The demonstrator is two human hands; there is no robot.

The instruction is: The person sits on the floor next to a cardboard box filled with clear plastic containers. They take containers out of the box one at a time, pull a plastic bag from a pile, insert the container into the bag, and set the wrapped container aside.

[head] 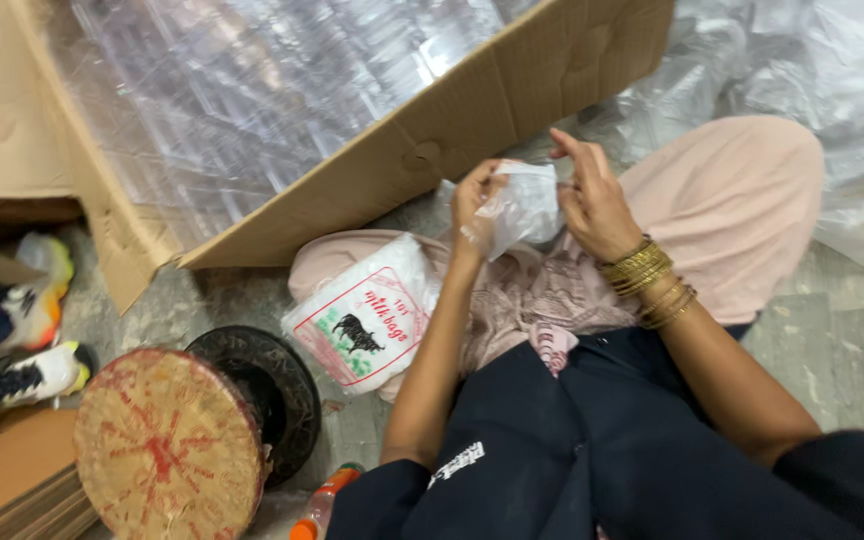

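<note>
Both hands close their grip on one small clear plastic bag (524, 208), held up above the lap: the left hand (476, 200) pinches its left edge between thumb and fingers, and the right hand (592, 195) holds the right side, with the forefinger raised above the bag's top. Gold bangles (649, 280) ring the right wrist. Just below the left forearm, a packet of white bags (367, 315) with a red-bordered label and a black animal print rests on the pink-clad left knee. Behind the hands a large cardboard box (472, 120) lies tipped open on the floor, its inside lined with shiny clear plastic sheet (252, 90), and the box flap's edge comes close to the held bag. More loose plastic sheet (832, 70) lies crumpled on the floor at upper right. At lower left a round reel (167, 450) with a tan, red-marked face stands against a black disc (277, 385). An orange-capped bottle (320, 505) lies near it, and two sports shoes (37, 330) sit at the far left edge.
</note>
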